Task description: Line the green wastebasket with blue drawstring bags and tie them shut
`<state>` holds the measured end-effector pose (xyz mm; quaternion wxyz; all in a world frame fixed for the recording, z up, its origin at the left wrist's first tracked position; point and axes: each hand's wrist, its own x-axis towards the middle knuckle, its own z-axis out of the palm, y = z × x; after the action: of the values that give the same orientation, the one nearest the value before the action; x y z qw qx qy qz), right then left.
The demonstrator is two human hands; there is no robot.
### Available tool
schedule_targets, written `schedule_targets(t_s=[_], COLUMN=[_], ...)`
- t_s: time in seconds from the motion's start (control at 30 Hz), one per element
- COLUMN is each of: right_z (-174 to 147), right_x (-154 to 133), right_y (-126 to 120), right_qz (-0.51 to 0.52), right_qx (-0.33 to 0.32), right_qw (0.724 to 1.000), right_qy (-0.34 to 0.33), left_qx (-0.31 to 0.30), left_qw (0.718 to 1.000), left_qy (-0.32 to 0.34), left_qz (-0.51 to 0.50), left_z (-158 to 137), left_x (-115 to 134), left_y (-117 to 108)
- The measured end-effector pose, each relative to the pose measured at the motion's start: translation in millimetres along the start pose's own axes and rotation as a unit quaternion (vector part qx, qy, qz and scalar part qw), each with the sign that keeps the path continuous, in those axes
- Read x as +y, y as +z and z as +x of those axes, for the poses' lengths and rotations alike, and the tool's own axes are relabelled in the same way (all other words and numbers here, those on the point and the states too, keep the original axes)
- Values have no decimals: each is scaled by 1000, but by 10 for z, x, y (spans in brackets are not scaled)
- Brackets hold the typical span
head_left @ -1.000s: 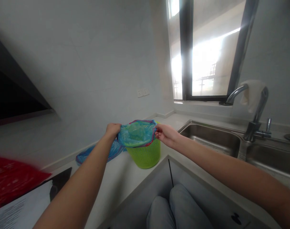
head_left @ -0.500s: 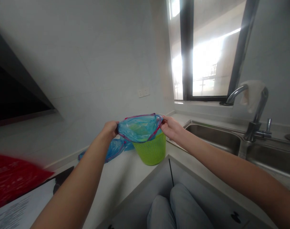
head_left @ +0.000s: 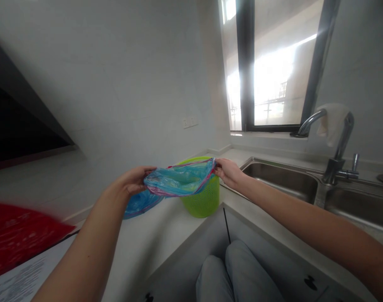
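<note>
A thin blue plastic bag [head_left: 182, 178] with a pink drawstring edge is stretched between my two hands, its mouth spread. My left hand [head_left: 137, 178] grips the bag's left edge, and the fingers of my right hand [head_left: 227, 171] pinch its right edge. Partly behind and below the bag, a lime-green plastic basket [head_left: 202, 202] stands upright on the counter. The bag hangs across the basket's near side, and the far rim shows above it. Another blue bag [head_left: 142, 203] lies on the counter beneath my left hand.
The white countertop [head_left: 153, 247] turns a corner near the basket. A double steel sink [head_left: 282, 178] with a tap [head_left: 331, 167] and a pale cloth [head_left: 331, 123] is on the right. At far left are a red plastic bag [head_left: 21, 237] and a printed sheet [head_left: 24, 274].
My left hand has moved left and slightly down, pulling the bag's mouth wider and lower. More of the basket's far rim now shows. My right hand has dropped a little.
</note>
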<state>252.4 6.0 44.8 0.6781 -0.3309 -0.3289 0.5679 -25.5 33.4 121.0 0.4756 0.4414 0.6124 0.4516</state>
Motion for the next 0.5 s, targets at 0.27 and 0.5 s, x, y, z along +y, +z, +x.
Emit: schedule_targets(t_s=[0.27, 0.5], right_z=[-88, -217], right_x=[60, -78], right_y=[-117, -211], right_qz=[-201, -504], right_qx=[-136, -168], right_qw=[963, 788], right_qy=[-119, -310], left_qx=[78, 56], left_qw=[989, 937], left_qy=[85, 201], left_qz=[92, 280], left_z=[244, 696], left_x=[-105, -149], left_y=[-15, 65])
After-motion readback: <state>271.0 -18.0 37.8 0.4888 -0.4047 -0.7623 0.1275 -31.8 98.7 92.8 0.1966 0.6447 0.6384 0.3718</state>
